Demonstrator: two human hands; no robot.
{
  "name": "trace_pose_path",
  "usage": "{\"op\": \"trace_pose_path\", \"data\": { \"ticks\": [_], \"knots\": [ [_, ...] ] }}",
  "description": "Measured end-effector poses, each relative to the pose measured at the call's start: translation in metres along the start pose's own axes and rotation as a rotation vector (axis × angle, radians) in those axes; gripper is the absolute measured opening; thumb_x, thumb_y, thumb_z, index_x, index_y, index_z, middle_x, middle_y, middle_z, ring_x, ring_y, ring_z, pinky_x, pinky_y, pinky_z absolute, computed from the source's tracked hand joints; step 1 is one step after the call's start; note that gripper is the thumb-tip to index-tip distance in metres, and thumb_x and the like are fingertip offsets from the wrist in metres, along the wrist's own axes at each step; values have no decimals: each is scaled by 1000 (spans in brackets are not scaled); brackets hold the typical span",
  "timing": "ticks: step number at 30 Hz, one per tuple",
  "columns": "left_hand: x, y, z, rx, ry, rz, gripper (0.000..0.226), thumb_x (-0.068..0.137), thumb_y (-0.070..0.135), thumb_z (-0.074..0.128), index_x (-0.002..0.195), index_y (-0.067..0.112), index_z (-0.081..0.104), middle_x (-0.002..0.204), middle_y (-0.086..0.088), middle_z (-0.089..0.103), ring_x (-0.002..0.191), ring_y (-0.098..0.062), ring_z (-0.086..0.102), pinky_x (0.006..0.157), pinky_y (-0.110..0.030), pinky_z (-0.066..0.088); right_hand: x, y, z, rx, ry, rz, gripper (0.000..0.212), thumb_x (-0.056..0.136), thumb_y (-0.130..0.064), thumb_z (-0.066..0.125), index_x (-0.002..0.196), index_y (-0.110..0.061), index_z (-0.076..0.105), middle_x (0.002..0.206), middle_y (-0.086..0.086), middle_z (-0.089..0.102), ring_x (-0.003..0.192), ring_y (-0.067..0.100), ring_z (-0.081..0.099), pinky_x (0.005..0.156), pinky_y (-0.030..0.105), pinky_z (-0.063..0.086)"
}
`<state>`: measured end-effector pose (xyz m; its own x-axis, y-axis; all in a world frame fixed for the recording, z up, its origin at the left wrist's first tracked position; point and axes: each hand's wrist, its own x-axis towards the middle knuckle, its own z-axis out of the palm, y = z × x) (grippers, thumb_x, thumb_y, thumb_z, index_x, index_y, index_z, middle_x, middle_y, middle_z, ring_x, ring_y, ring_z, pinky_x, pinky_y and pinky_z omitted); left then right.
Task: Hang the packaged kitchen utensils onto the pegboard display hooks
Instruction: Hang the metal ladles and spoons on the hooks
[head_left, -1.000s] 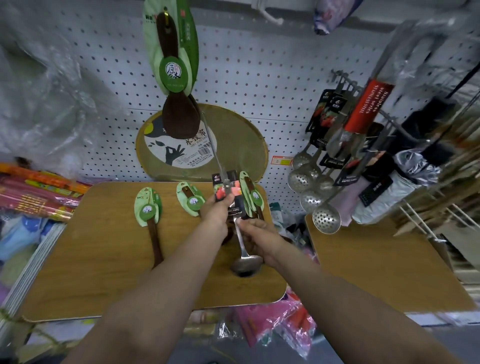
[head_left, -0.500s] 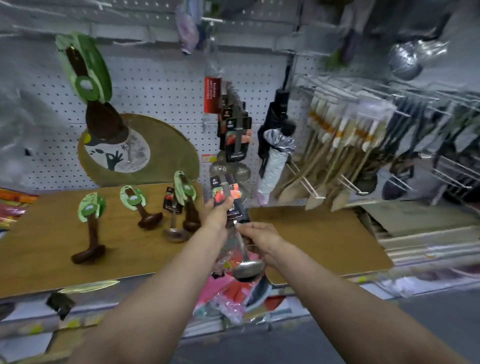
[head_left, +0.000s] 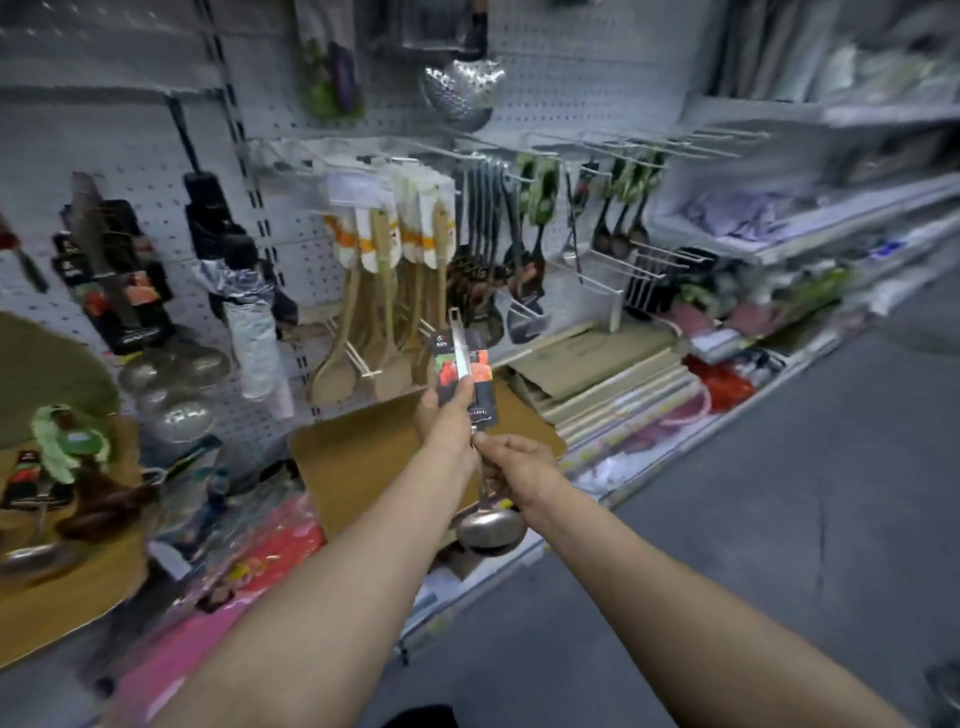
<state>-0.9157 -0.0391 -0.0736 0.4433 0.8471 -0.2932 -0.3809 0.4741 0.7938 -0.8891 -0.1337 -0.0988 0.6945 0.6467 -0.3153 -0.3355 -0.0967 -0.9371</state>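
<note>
I see both hands, left (head_left: 445, 418) and right (head_left: 514, 467), gripping the packaged ladle (head_left: 470, 410) before crowded wooden spatulas (head_left: 387, 291) on the pegboard (head_left: 291, 249).

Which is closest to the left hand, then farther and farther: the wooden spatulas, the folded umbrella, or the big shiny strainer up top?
1. wooden spatulas, hanging just above the left hand.
2. folded umbrella, off to the left.
3. big shiny strainer, high up.

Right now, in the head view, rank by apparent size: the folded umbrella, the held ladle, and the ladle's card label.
1. Folded umbrella, though it hangs farther away.
2. Held ladle, nearly as long, so unsure.
3. Card label, clearly smallest.
</note>
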Motion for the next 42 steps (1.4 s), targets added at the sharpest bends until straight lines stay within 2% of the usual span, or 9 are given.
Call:
{"op": "trace_pose_path", "data": {
  "ticks": [3,10,12,17,21,25,30,35,42],
  "knots": [
    [5,-21,44,-15,-49,-18,22,92,6,68,110,19,64,94,-7,68,74,-20,62,69,-34,52,18,-10,-33,63,43,-27,21,92,-18,72,73,-13,65,53,-2,53,43,8,41,44,21,34],
    [50,-67,143,82,-219,-101,17,92,10,70,105,19,68,105,-12,72,89,-28,67,90,-49,54,81,-54,-116,83,127,-59,21,93,-20,71,73,-16,66,74,9,57,56,13,44,52,23,36],
    [70,-75,178,115,-248,-126,23,91,15,72,114,18,68,108,-9,74,91,-27,71,86,-45,57,104,-74,-141,69,153,-69,19,94,-21,70,76,-16,66,81,11,59,54,11,47,51,21,39],
    [126,-87,268,157,-283,-120,13,91,19,73,101,17,66,91,-4,74,68,-17,69,54,-27,55,169,-128,-197,-11,197,-70,13,94,-23,69,86,-14,65,70,-2,65,53,9,48,51,18,41],
    [165,-98,324,247,-319,-58,14,87,18,76,98,14,68,98,-9,74,86,-27,69,78,-45,59,218,-159,-233,-31,195,-96,17,96,-23,68,80,-18,63,70,-4,65,57,8,49,52,17,38],
    [195,-106,362,329,-283,-22,26,84,17,78,104,3,67,100,-16,75,80,-26,69,74,-52,59,263,-174,-261,-32,165,-74,14,96,-23,68,83,-16,67,70,-6,69,58,6,53,55,18,41],
    [233,-117,406,303,-194,26,14,80,17,81,83,17,67,93,-13,75,87,-36,73,75,-61,59,324,-192,-291,4,80,-76,10,94,-17,69,87,-11,67,73,-1,70,57,5,60,53,19,49],
    [257,-129,455,287,-117,120,16,83,22,81,95,18,71,98,-7,76,92,-30,72,84,-55,59,387,-209,-327,-15,-32,-100,13,91,-23,73,91,-10,71,82,6,72,69,13,63,60,23,51],
    [260,-153,520,220,-15,174,10,84,22,79,88,17,71,93,-7,77,94,-34,72,86,-58,57,442,-237,-388,-14,-152,-83,17,85,-28,78,84,-11,76,86,12,75,75,20,66,67,30,52]
  ]
}}
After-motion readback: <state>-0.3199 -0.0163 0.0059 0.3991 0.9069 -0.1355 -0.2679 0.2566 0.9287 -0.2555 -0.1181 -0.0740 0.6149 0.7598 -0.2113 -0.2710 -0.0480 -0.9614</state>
